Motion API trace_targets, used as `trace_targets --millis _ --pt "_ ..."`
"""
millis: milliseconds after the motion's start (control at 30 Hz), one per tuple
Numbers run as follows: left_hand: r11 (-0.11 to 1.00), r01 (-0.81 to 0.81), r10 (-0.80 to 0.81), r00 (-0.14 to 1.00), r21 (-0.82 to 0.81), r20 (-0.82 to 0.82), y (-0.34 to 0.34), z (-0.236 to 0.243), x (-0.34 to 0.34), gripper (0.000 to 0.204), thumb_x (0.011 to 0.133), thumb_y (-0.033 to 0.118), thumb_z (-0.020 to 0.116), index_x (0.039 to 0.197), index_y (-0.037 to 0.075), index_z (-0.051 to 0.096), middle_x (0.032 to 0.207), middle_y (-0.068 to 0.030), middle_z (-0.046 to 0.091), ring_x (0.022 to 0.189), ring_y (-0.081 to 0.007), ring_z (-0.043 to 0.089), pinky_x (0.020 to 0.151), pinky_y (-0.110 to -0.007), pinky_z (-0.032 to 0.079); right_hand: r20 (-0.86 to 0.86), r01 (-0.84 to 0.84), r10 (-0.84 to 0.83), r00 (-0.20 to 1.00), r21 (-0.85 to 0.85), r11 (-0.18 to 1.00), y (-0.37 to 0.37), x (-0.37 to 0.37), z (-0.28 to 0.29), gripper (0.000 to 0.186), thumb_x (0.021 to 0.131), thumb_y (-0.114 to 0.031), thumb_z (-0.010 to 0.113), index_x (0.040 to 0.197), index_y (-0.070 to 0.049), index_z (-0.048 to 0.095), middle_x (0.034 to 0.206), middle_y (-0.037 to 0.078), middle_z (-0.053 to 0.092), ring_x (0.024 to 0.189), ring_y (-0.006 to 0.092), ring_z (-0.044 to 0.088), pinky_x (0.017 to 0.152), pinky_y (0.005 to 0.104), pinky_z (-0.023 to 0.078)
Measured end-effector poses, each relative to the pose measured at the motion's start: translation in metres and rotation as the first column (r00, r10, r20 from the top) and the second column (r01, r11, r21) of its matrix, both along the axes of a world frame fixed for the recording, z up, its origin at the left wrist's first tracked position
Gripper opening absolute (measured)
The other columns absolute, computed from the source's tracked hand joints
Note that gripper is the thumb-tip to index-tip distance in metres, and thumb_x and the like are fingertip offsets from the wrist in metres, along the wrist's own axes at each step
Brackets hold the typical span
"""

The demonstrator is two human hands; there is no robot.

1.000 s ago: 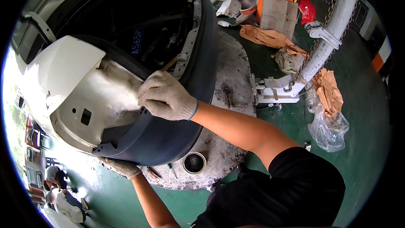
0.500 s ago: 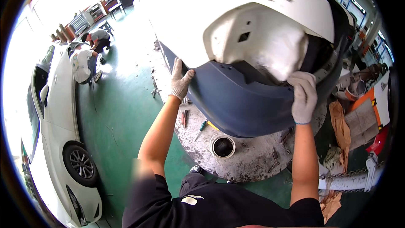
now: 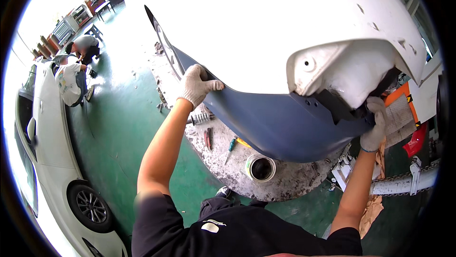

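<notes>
Both gloved hands are closed on the edges of a large car bumper cover (image 3: 285, 67), holding it up overhead. The left hand (image 3: 197, 86), in a white knit glove, wraps over the blue lower edge near the panel's left end, thumb lying along the rim. The right hand (image 3: 375, 124), gloved the same way, clamps the right corner from below, where dark inner brackets show; its fingertips are tucked out of sight behind the plastic.

As a judgement, the panel is bulky but fairly light for its size, a thin moulded shell that would flex and twist if gripped at one end only, so a hold spread wide at the two ends of the lower rim suits it. The painted face looks smooth and likely slippery; the knit gloves help. The edges and mounting tabs seem the parts most likely to crack.

The cover is white over its broad upper face, with a blue-grey lower band and a recessed pocket with a small hole near the right end. It hangs above a round, paint-crusted work stand (image 3: 247, 176), clear of it. On the stand lie a green-handled screwdriver (image 3: 231, 145), red-handled pliers (image 3: 208, 138) and an open tin (image 3: 260, 167). A white car (image 3: 47, 152) stands at the left on the green floor (image 3: 118, 128), and two people (image 3: 76, 67) crouch beyond it.
</notes>
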State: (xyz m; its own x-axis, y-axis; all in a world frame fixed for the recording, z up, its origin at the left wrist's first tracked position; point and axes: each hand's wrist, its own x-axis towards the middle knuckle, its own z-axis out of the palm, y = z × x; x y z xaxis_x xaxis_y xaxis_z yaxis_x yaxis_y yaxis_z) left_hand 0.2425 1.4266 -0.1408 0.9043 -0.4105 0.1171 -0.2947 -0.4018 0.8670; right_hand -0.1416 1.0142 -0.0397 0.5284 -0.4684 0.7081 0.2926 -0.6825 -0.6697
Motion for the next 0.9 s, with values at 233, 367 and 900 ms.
trace_targets --millis 233,367,900 --pt "0.997 0.035 -0.030 0.997 -0.074 0.072 -0.003 -0.020 0.005 0.069 0.056 0.044 0.106 0.082 -0.003 0.063 0.084 -0.0108 0.064 0.077 -0.0222 0.060 0.070 -0.039 0.055 0.014 -0.047 0.047 0.999 -0.002 0.999 -0.035 -0.011 -0.013 0.040 0.099 -0.038 0.060 0.089 0.000 0.068 0.108 0.017 0.067 0.109 0.0293 0.061 0.102 0.0426 0.044" --pt "0.990 0.110 -0.116 0.992 -0.090 -0.052 -0.008 0.000 0.005 0.053 0.068 0.030 0.105 0.089 -0.003 0.069 0.085 -0.0096 0.072 0.075 -0.0194 0.065 0.071 -0.037 0.057 -0.077 0.049 -0.054 0.996 -0.057 0.997 -0.005 -0.007 0.010 0.037 0.102 -0.031 0.055 0.091 0.001 0.069 0.108 0.014 0.071 0.110 0.0285 0.064 0.102 0.0392 0.047" --pt "0.940 0.328 -0.322 0.944 -0.099 0.070 -0.044 0.095 -0.137 0.048 0.097 0.044 0.085 0.084 0.000 0.074 0.071 -0.0007 0.066 0.070 -0.0101 0.056 0.066 -0.030 0.049 -0.199 0.004 -0.026 0.980 -0.111 0.994 0.038 0.003 0.040 0.017 0.091 0.000 0.063 0.101 0.002 0.077 0.121 0.010 0.070 0.117 0.0228 0.067 0.107 0.0347 0.050"
